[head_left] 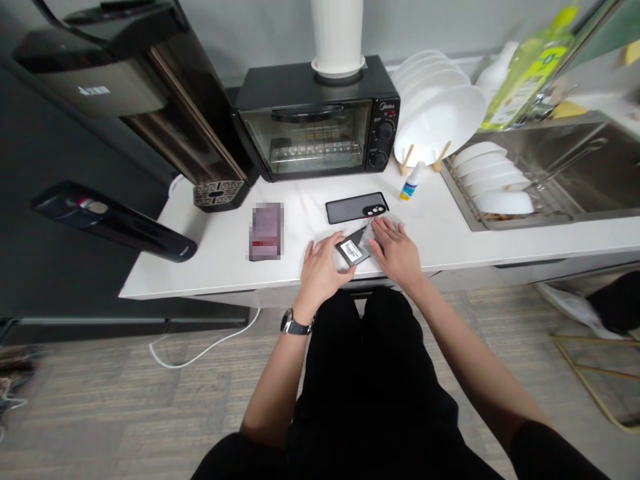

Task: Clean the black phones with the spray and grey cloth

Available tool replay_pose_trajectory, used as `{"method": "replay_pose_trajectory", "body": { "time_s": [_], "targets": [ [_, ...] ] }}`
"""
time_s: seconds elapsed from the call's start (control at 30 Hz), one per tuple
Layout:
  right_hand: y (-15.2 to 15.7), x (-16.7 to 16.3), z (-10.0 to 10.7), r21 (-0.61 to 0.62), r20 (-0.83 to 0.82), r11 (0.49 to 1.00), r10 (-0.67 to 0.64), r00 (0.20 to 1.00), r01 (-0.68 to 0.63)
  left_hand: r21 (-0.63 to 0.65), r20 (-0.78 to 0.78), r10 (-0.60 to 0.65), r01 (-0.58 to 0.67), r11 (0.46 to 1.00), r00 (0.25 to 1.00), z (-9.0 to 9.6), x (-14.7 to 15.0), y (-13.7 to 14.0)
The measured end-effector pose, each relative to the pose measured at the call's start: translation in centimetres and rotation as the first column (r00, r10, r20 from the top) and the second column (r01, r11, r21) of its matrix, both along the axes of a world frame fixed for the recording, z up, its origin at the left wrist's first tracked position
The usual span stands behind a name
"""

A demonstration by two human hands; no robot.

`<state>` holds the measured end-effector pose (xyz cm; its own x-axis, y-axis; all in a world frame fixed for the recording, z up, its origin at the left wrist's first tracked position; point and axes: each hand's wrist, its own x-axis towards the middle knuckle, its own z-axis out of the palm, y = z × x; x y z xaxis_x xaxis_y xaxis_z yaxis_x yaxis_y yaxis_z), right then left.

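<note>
Phone (351,251) lies against curved left hand (323,270), right hand (399,255) over cloth (367,239).

The lone head-worn camera looked forward and steeply down from over the person's legs (350,380), before the front edge of the counter (303,193). The left hand (321,270) and right hand (400,257) showed fairly near, by that edge. Its wide view reached past the back edge to the wall (275,33) and from beyond the left front corner to the sink (595,200); the margins seemed somewhat blurred.
</note>
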<state>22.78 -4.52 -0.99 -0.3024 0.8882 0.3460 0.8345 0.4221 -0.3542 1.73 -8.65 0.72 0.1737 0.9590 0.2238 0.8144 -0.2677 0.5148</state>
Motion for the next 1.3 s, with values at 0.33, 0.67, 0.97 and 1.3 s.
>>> {"method": "replay_pose_trajectory", "body": {
  "time_s": [0.33,0.67,0.97,1.3],
  "targets": [
    [-4.5,-3.8,0.6,-0.067,-0.028,0.971,0.227,0.973,-0.228,-0.033,0.006,-0.018,0.018,0.999,1.0,-0.4,-0.4,-0.1],
    [-3.8,2.1,-0.2,-0.033,-0.026,0.999,-0.016,1.0,0.015,-0.002,0.036,-0.003,0.003,1.0,0.999,-0.3,0.0,0.0],
    [-1.9,2.1,-1.0,0.058,-0.061,0.97,-0.233,0.97,0.237,-0.019,0.02,-0.018,0.019,1.0,1.0,0.1,-0.3,-0.1],
    [-5.4,-3.1,-1.1,0.025,-0.116,0.998,0.053,0.992,-0.05,-0.031,-0.024,-0.024,0.023,0.999,0.999,0.0,-0.5,-0.1]
  ]
}}
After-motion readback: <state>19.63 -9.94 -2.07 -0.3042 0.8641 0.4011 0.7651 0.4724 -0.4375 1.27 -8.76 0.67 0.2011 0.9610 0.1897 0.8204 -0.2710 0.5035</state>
